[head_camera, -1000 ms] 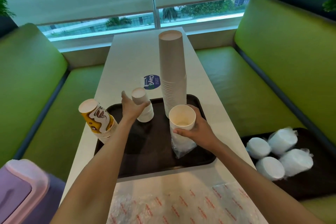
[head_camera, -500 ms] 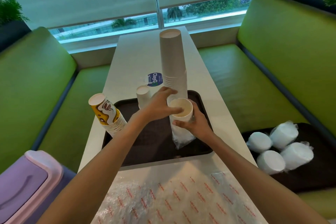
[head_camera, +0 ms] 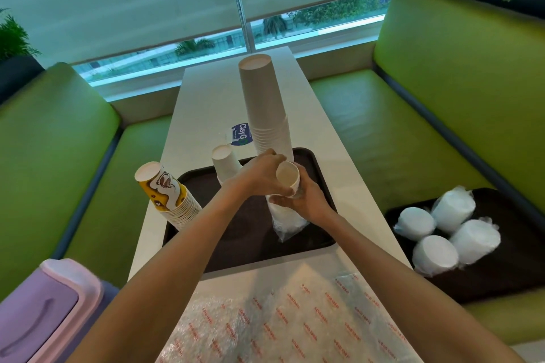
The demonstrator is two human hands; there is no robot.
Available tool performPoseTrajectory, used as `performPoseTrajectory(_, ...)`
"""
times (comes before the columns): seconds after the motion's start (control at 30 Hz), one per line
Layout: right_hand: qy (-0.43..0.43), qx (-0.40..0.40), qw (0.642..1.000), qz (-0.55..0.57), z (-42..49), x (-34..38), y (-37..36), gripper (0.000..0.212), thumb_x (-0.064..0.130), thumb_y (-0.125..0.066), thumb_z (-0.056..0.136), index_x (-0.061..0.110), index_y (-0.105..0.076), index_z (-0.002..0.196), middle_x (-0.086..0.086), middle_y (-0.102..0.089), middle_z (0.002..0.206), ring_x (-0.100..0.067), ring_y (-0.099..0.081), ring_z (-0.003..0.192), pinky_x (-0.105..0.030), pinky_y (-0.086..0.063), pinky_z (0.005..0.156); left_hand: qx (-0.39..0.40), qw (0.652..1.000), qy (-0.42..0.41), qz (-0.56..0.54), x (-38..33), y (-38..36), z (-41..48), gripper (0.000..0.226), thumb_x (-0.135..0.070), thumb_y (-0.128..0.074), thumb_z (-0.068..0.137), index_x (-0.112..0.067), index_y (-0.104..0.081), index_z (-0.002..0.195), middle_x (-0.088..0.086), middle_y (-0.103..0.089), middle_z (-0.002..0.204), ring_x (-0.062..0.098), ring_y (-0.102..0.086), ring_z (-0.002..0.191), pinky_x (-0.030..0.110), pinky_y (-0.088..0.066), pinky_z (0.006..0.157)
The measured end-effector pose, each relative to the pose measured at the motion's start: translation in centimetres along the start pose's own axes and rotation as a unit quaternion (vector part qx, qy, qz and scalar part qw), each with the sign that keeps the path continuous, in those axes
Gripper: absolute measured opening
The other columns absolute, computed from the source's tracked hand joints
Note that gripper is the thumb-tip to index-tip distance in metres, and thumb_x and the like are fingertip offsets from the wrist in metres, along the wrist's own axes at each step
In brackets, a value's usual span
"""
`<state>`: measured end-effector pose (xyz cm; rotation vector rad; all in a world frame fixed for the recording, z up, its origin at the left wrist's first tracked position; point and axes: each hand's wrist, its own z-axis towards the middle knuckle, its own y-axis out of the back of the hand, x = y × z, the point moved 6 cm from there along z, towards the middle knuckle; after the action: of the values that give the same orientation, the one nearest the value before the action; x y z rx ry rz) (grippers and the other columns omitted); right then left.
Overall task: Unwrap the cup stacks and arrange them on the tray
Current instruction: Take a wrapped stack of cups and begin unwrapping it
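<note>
Holding one wrapped cup stack (head_camera: pixel 283 216) between both bare hands, the person works over the dark tray (head_camera: pixel 236 240) at the centre of the frame. The left grip (head_camera: pixel 260 175) is curled round the top of that stack, where the uppermost cup (head_camera: pixel 287 177) tilts its open mouth toward the camera. The right grip (head_camera: pixel 308 200) is closed round the stack just below, over the clear plastic sleeve (head_camera: pixel 290 228), whose loose end reaches the tray.

Three unwrapped stacks stand on the tray: a tall white stack (head_camera: pixel 264 109) at its far edge, a short white stack (head_camera: pixel 225 166) left of it, and a leaning yellow printed stack (head_camera: pixel 168 196) at the left edge. The tray lies on a white worktop (head_camera: pixel 206 103), with printed bubble wrap (head_camera: pixel 295 321) at the bottom of the frame. At the right, a second tray (head_camera: pixel 501 271) on the green bench (head_camera: pixel 383 132) carries four wrapped stacks (head_camera: pixel 442 233).
</note>
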<state>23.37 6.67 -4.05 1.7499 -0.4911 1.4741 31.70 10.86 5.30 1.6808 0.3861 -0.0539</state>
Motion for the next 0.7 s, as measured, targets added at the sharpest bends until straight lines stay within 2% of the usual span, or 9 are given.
performPoseTrajectory(0.2,-0.009,0.009,1.000,-0.006,0.0,0.0,0.1,0.092,0.031,-0.085,0.069,0.025,-0.031,0.143,0.001,-0.056,0.123,-0.017,-0.053,0.111,-0.024,-0.043,0.088,-0.030,0.999,0.005,0.018,-0.1,0.6,-0.1,0.073,-0.047,-0.076,0.072,-0.013,-0.051,0.132,0.005,-0.053,0.121,0.023,-0.054,0.108,0.037,-0.047,0.091)
performPoseTrajectory(0.33,0.011,0.006,0.999,-0.030,-0.2,0.4,0.5,0.091,0.033,-0.085,0.069,0.021,-0.031,0.142,-0.004,-0.057,0.127,-0.021,-0.055,0.114,-0.033,-0.047,0.093,-0.091,0.995,0.016,-0.021,0.5,2.7,-0.9,0.076,-0.054,-0.070,0.075,-0.014,-0.048,0.136,0.005,-0.049,0.135,0.021,-0.051,0.115,0.029,-0.042,0.089)
performPoseTrajectory(0.4,0.025,0.004,0.999,-0.032,-0.3,0.5,0.6,0.090,0.031,-0.085,0.069,0.022,-0.032,0.141,-0.004,-0.056,0.129,-0.021,-0.054,0.116,-0.036,-0.048,0.096,-0.105,0.992,0.034,-0.053,1.3,3.9,-1.8,0.074,-0.053,-0.070,0.076,-0.016,-0.048,0.136,0.004,-0.049,0.135,0.018,-0.049,0.113,0.028,-0.038,0.087)
performPoseTrajectory(0.53,0.038,0.008,0.999,-0.036,-0.4,0.8,0.6,0.088,0.025,-0.085,0.070,0.021,-0.033,0.140,0.000,-0.051,0.126,-0.015,-0.048,0.114,-0.034,-0.045,0.097,-0.081,0.983,0.094,-0.133,3.9,4.3,-3.7,0.064,-0.040,-0.072,0.079,-0.011,-0.049,0.131,0.007,-0.053,0.125,0.019,-0.049,0.106,0.028,-0.042,0.085)
performPoseTrajectory(0.6,0.037,0.012,0.999,-0.025,-0.4,0.8,0.6,0.087,0.025,-0.085,0.070,0.023,-0.033,0.139,0.004,-0.049,0.122,-0.013,-0.047,0.112,-0.034,-0.045,0.098,-0.041,0.974,0.125,-0.183,5.4,3.5,-4.5,0.061,-0.034,-0.074,0.079,-0.010,-0.047,0.129,0.006,-0.056,0.121,0.019,-0.053,0.103,0.025,-0.041,0.079)
performPoseTrajectory(0.7,0.037,0.011,0.999,-0.023,-0.4,0.7,0.4,0.086,0.027,-0.086,0.069,0.025,-0.035,0.138,0.006,-0.050,0.122,-0.013,-0.048,0.111,-0.034,-0.045,0.098,0.035,0.966,0.143,-0.210,6.4,1.4,-5.6,0.058,-0.030,-0.074,0.079,-0.012,-0.046,0.127,0.004,-0.056,0.115,0.017,-0.054,0.103,0.023,-0.042,0.079)
